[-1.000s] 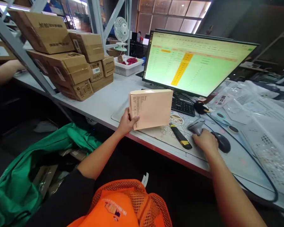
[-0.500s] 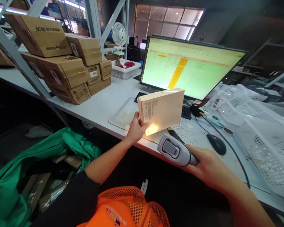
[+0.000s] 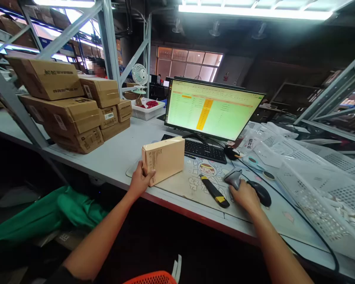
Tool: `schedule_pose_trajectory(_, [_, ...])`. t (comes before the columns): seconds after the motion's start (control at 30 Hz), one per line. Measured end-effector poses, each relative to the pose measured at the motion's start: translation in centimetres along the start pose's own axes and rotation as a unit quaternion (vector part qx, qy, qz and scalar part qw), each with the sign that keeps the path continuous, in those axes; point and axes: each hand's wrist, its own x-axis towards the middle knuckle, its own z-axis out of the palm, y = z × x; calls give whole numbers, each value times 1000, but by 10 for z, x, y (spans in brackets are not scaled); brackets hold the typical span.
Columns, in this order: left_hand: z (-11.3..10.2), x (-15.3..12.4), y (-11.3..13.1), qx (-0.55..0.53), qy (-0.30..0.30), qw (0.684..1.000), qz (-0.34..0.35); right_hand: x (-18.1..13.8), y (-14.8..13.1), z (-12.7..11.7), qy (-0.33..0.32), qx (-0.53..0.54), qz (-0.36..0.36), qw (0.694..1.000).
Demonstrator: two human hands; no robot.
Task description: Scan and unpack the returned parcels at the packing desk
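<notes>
My left hand (image 3: 140,179) grips the near left corner of a flat, pale cardboard box (image 3: 167,159) with small print on its left part. The box stands on its long edge at the front of the desk mat (image 3: 177,187). In my right hand (image 3: 246,195) is a grey barcode scanner (image 3: 233,177), low over the mat; my fingers hide its handle. Between box and scanner lies a black and yellow utility knife (image 3: 214,191). A black computer mouse (image 3: 259,193) rests just right of my right hand.
A monitor (image 3: 213,106) and keyboard (image 3: 205,150) stand behind. Brown cartons (image 3: 71,114) are stacked at left, near a white basket (image 3: 146,110) and small fan (image 3: 139,75). White plastic baskets (image 3: 313,193) crowd the right. A green sack (image 3: 77,207) hangs below the desk at left.
The scanner has moved away from the box, back to the right and down beside the mouse; its light no longer shows on the box. My left hand has lowered the box onto the mat.
</notes>
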Motion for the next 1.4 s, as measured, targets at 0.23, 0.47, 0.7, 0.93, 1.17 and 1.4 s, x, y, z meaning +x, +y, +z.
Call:
schedule_pose_trajectory(0.23, [2, -5, -9, 17, -33, 999, -24, 24, -45, -27, 82, 44, -93, 991])
schedule_pose_trajectory(0.47, [-1, -1, -12, 20, -29, 998, -55, 82, -119, -4, -45, 68, -191, 978])
schedule_pose_trajectory(0.7, [-1, -3, -2, 38, -29, 997, -56, 98, -141, 8, -31, 91, -143, 985])
schedule_pose_trajectory(0.93, [-1, -4, 2, 28, -41, 997, -62, 100, -137, -3, -61, 147, -159, 974])
schedule_pose_trajectory(1.17, [-9, -6, 3, -74, -107, 990, -58, 28, -131, -45, -140, 325, -371, 858])
schedule_pose_trajectory(1.4, [-14, -13, 0, -45, -116, 991, -48, -57, -110, -57, -231, 445, -373, 781])
